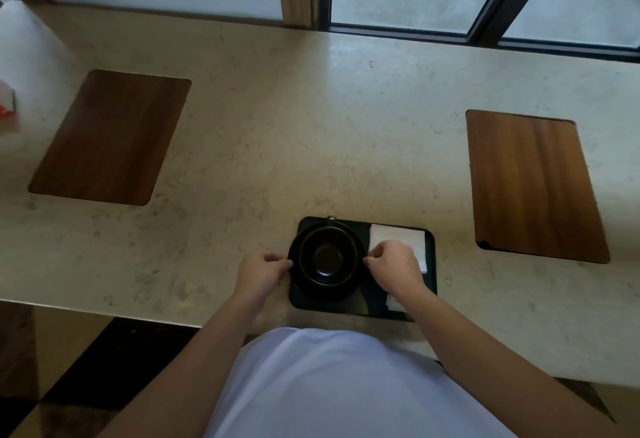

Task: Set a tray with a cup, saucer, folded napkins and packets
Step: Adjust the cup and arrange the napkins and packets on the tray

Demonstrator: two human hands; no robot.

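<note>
A black tray [431, 264] lies on the stone counter near its front edge. On its left half sits a black saucer [298, 287] with a black cup [327, 256] standing in it, handle pointing away from me. My left hand [261, 273] pinches the saucer's left rim and my right hand [394, 266] pinches its right rim. A white folded napkin [398, 234] lies on the tray's right half, partly under my right hand. White packets [393, 303] peek out below my right wrist near the tray's front edge.
Two wooden boards are set into the counter, one at the left [110, 136] and one at the right [533, 185]. A red and white box [6, 102] sits at the far left edge. Windows run along the back.
</note>
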